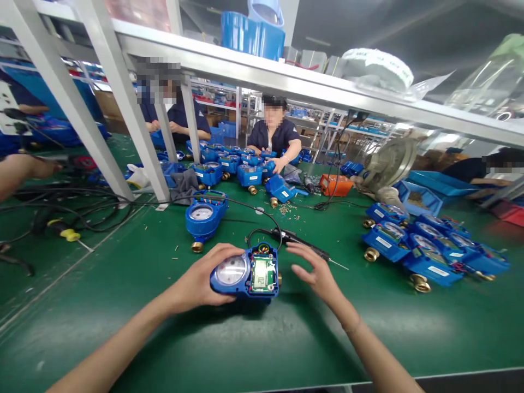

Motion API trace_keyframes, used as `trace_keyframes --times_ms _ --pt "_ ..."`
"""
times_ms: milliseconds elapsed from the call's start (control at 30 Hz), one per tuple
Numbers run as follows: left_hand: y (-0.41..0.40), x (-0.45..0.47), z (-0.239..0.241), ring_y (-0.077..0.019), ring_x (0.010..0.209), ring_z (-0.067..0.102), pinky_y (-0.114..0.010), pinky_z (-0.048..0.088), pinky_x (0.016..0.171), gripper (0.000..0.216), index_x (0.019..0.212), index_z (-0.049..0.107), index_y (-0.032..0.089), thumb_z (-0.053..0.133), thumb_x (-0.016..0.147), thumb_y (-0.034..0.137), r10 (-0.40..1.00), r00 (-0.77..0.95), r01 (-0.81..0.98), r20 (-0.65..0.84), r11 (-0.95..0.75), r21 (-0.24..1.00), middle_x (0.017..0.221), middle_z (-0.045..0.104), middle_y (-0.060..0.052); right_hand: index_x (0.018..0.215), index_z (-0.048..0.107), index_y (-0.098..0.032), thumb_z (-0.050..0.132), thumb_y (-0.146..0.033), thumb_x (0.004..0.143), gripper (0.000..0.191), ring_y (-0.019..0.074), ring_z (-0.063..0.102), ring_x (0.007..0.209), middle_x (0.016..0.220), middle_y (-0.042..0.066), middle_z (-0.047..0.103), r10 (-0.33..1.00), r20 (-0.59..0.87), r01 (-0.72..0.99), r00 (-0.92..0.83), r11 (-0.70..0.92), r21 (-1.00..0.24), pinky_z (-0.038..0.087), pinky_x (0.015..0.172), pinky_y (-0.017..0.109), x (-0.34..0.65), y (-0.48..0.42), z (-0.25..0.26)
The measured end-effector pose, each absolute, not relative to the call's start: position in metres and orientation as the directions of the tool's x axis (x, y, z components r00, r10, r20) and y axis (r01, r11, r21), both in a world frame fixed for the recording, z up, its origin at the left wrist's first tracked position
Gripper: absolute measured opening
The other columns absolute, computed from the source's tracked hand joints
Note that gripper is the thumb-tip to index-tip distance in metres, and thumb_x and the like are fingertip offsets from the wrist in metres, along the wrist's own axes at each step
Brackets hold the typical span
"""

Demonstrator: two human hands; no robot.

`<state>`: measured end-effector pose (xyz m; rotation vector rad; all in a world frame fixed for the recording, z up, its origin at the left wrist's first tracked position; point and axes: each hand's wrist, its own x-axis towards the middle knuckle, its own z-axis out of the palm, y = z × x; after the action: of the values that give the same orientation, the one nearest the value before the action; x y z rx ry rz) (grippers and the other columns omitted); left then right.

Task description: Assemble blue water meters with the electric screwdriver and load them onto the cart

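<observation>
My left hand (204, 278) grips the round-dial end of a blue water meter (231, 271), fingers over its top and thumb along the near side. The meter's square end is uncovered, showing a green circuit board with a small lit display (261, 273) and some wires. To its right, my right hand (311, 267) is held apart from the meter, fingers spread and nothing in them. Behind that hand lies a black electric screwdriver (301, 245) with a thin bit and a cable. Another blue water meter (204, 218) with a brass fitting stands just beyond my left hand.
Several blue meters (429, 245) are grouped at the right; more (249, 173) stand before a co-worker (274, 131) opposite. Loose screws (286, 210) lie mid-table. White shelf posts (123, 109), black cables (82, 213) and a yellow-handled screwdriver (69, 234) are at left. A fan (391, 161) stands back right.
</observation>
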<state>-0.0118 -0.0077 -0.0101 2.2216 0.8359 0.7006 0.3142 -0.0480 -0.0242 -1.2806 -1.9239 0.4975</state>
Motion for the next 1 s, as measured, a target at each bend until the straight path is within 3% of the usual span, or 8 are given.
trace_keyframes --times_ms 167,267,433,600,700,767,833,1000 --pt "-0.065 0.001 -0.029 -0.0302 0.117 0.054 -0.043 0.046 0.101 0.071 0.134 0.044 0.036 0.073 0.071 0.048 0.931 0.234 0.612 0.280 -0.365 0.702 0.133 0.044 -0.005 0.121 0.060 -0.018 0.067 -0.015 0.075 0.046 0.0261 0.060 0.101 0.115 0.013 0.059 0.958 0.283 0.874 -0.053 0.182 -0.451 0.049 0.093 0.042 0.339 0.001 -0.019" --pt "-0.098 0.019 -0.037 -0.0353 0.106 0.058 -0.051 0.053 0.086 0.076 0.142 0.033 0.034 0.061 0.077 0.059 0.958 -0.049 0.739 0.283 -0.156 0.655 0.129 0.042 -0.012 0.117 0.062 -0.016 0.065 0.001 0.065 0.055 0.0287 0.059 0.097 0.101 0.012 0.062 0.972 0.226 0.870 -0.063 0.164 -0.466 0.047 0.089 0.044 0.335 0.024 -0.031" --pt "-0.120 0.027 -0.044 -0.0347 0.104 0.058 -0.049 0.055 0.078 0.074 0.146 0.027 0.039 0.055 0.080 0.061 0.969 0.012 0.750 0.247 -0.172 0.639 0.122 0.044 -0.011 0.098 0.065 -0.015 0.068 -0.007 0.063 0.036 0.0199 0.060 0.076 0.081 0.005 0.065 0.986 0.085 0.757 -0.144 0.165 -0.632 0.049 0.075 0.034 0.334 0.047 -0.019" --pt "-0.113 0.029 -0.054 -0.0292 0.106 0.061 -0.042 0.056 0.081 0.067 0.142 0.032 0.035 0.057 0.082 0.050 0.953 0.012 0.616 0.304 -0.246 0.748 0.130 0.045 -0.009 0.104 0.056 -0.013 0.056 -0.033 0.082 0.030 0.0118 0.051 0.058 0.067 0.000 0.054 0.950 -0.064 0.479 -0.307 0.096 -0.873 0.046 0.054 0.026 0.331 0.040 0.040" --pt "-0.114 0.039 -0.063 -0.0307 0.113 0.057 -0.044 0.054 0.085 0.070 0.141 0.034 0.029 0.062 0.079 0.048 0.925 -0.074 0.575 0.374 -0.267 0.773 0.131 0.046 -0.010 0.103 0.051 -0.018 0.060 -0.028 0.079 0.028 0.0070 0.041 0.053 0.064 -0.006 0.041 0.922 -0.009 0.064 -0.386 0.017 -0.998 0.037 0.048 0.018 0.316 0.029 0.080" --pt "-0.118 0.049 -0.067 -0.0316 0.115 0.055 -0.047 0.051 0.091 0.071 0.140 0.036 0.027 0.065 0.078 0.046 0.905 -0.125 0.573 0.406 -0.268 0.774 0.129 0.047 -0.011 0.095 0.051 -0.019 0.064 -0.020 0.074 0.025 0.0050 0.036 0.051 0.062 -0.008 0.037 0.915 0.099 -0.285 -0.390 -0.018 -0.958 0.032 0.045 0.015 0.302 0.021 0.104" --pt "-0.122 0.058 -0.067 -0.0322 0.117 0.053 -0.051 0.048 0.095 0.071 0.139 0.038 0.025 0.068 0.078 0.044 0.889 -0.167 0.577 0.426 -0.262 0.774 0.129 0.045 -0.012 0.090 0.050 -0.020 0.065 -0.016 0.073 0.023 0.0038 0.032 0.047 0.058 -0.009 0.035 0.913 0.219 -0.477 -0.343 0.031 -0.878 0.029 0.043 0.013 0.287 0.014 0.124" --pt "-0.128 0.078 -0.062 -0.0321 0.118 0.050 -0.052 0.048 0.094 0.069 0.139 0.038 0.025 0.068 0.079 0.040 0.841 -0.250 0.599 0.479 -0.254 0.759 0.128 0.043 -0.013 0.087 0.048 -0.022 0.062 -0.017 0.077 0.018 0.0033 0.028 0.039 0.052 -0.011 0.031 0.863 0.489 -0.520 -0.129 0.361 -0.774 0.029 0.040 0.016 0.248 -0.007 0.149"
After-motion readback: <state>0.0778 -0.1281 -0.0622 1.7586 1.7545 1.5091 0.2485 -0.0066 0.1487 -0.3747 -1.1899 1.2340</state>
